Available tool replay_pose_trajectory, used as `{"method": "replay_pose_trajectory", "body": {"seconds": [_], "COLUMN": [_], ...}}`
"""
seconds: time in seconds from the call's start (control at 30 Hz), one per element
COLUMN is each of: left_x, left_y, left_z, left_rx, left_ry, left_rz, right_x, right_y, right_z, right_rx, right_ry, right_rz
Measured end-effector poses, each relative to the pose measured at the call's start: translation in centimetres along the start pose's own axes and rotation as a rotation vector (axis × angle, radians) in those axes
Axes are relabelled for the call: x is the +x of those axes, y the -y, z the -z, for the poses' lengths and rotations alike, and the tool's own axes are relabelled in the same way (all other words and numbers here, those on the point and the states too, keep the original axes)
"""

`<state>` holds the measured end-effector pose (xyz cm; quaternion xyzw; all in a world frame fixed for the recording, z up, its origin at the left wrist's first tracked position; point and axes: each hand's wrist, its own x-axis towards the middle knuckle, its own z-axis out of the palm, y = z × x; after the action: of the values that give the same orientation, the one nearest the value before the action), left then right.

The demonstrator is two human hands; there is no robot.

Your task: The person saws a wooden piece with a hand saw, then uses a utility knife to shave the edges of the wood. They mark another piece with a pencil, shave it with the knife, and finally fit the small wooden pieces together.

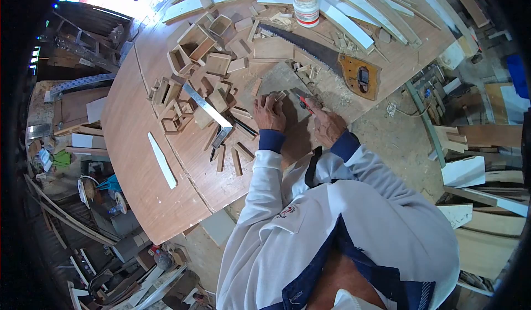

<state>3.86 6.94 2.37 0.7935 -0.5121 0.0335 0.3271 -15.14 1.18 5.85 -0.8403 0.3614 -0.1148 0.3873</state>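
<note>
My left hand [269, 113] is closed on a small wooden piece [281, 96], pressed down over a grey board [271, 83] on the table. My right hand [328, 127] grips a red-handled utility knife [307, 106], its tip pointing toward the small piece. A loose wooden strip [256, 87] lies just above my left hand. To the left a try square [207, 108] rests over small wood parts. Beyond my right hand lies a handsaw [312, 48] with a wooden handle, teeth toward the wood scraps.
Several small wooden boxes [218, 64] and cut pieces crowd the table's left middle. A white tub [306, 11] with sticks or brushes in it stands at the back beside long boards [348, 25]. A white pointed strip [161, 160] lies on the table's left part. Timber offcuts [463, 171] are stacked at right.
</note>
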Motion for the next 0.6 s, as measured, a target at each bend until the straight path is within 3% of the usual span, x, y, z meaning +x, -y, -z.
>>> {"method": "replay_pose_trajectory", "body": {"seconds": [0.43,0.5,0.6], "left_x": [0.1,0.0,0.1], "left_y": [-0.4,-0.5,-0.3], "left_z": [0.1,0.2,0.0], "left_rx": [0.014,0.022,0.038], "left_ry": [0.003,0.012,-0.003], "left_rz": [0.017,0.027,0.01], "right_x": [0.7,1.1,1.0], "right_y": [1.5,0.6,-0.4], "right_z": [0.5,-1.0,-1.8], "right_rx": [-0.101,-0.059,-0.111], "right_ry": [0.047,-0.138,-0.006], "right_rz": [-0.013,0.194,0.101]}}
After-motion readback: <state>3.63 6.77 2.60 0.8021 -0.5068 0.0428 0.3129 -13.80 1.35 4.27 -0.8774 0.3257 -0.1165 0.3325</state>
